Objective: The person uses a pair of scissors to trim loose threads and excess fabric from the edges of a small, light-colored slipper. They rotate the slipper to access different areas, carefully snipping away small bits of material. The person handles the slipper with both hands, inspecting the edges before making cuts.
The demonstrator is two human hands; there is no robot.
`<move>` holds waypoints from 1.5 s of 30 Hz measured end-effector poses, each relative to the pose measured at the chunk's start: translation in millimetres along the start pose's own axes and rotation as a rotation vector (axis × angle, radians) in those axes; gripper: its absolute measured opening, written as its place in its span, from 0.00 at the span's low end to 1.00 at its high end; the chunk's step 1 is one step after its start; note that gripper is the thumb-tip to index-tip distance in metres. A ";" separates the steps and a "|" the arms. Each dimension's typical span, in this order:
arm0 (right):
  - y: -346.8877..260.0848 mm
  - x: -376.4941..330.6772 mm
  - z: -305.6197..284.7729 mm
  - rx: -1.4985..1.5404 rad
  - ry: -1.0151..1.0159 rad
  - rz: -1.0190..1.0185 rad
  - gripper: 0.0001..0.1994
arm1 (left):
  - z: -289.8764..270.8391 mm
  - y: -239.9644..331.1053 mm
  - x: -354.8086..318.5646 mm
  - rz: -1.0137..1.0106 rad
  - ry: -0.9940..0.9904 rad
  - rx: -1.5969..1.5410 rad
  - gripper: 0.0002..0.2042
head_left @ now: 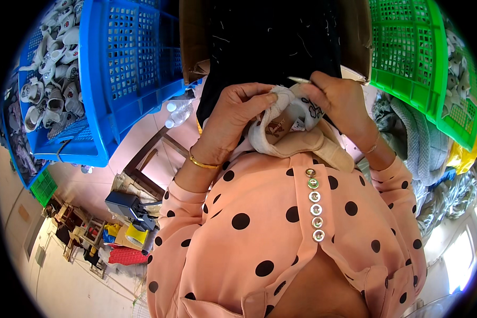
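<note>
A soft cloth shoe (pixel 273 124), white and cream with a brown print inside and a black outlined print on one side, is held in front of my chest. My left hand (pixel 238 108) is closed, pinching the shoe's padded white edge between thumb and fingers. At the shoe's other side my right hand (pixel 342 100) is closed too, its fingertips right by the black print. A slim, pale, pointed thing (pixel 299 80) sticks out from the right fingers; its kind I cannot make out. A cream flap (pixel 331 151) of the shoe hangs toward my right.
On the left stands a blue plastic crate (pixel 98 95) with many similar white shoes (pixel 53 79). A green crate (pixel 408 63) holding pale pieces is at right, above grey cloth (pixel 413 132). Ahead, a cardboard box (pixel 193 47) flanks dark cloth with thread scraps. Plastic bottles (pixel 177 114) stand left.
</note>
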State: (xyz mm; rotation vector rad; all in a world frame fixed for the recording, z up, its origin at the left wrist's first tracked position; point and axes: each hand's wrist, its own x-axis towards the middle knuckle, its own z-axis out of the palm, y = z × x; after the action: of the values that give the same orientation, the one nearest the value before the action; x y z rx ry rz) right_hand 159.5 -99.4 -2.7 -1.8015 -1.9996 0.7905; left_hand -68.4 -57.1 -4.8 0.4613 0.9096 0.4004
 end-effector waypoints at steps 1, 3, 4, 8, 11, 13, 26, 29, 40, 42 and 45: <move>1.5 1.2 -1.3 0.105 -0.028 0.065 0.19 | 0.7 0.9 0.1 -0.007 0.004 -0.007 0.11; -0.9 4.0 -8.9 0.266 -0.013 0.026 0.17 | -0.6 0.1 -0.4 0.005 -0.003 0.006 0.11; -2.1 5.5 -12.9 0.346 -0.005 0.006 0.16 | -0.9 -0.2 -0.5 0.011 -0.007 0.013 0.11; -25.0 11.0 -17.6 0.260 -0.118 -0.025 0.13 | 1.1 1.4 -1.0 0.045 -0.047 0.042 0.11; -20.9 17.0 -6.6 0.295 -0.103 -0.186 0.10 | 1.1 2.6 -2.2 0.057 -0.065 0.090 0.11; -23.2 21.4 -8.5 0.270 -0.138 -0.207 0.10 | -1.4 1.8 -2.9 0.060 -0.065 0.103 0.11; 8.5 24.1 -9.9 -0.040 0.224 -0.008 0.17 | -10.8 4.6 5.1 0.007 -0.067 0.071 0.12; -2.5 12.7 -31.1 -0.083 0.028 -0.152 0.21 | -8.7 3.3 5.4 -0.006 -0.038 0.107 0.14; -10.4 7.9 -37.1 -0.626 -0.038 -0.530 0.22 | -8.7 6.4 8.6 -0.067 -0.076 0.163 0.15; -15.0 12.0 -42.1 -0.643 -0.066 -0.565 0.21 | -8.5 5.0 8.5 -0.056 -0.069 0.154 0.14; -17.6 18.2 -45.9 -0.676 -0.122 -0.611 0.20 | -4.3 6.3 6.9 -0.046 -0.064 0.167 0.13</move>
State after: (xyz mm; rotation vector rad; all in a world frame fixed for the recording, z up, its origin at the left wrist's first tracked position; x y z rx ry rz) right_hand 169.9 -74.1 42.0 -1.2640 -2.9101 0.0242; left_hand -69.0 -47.4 -8.2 0.6016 0.8930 0.2675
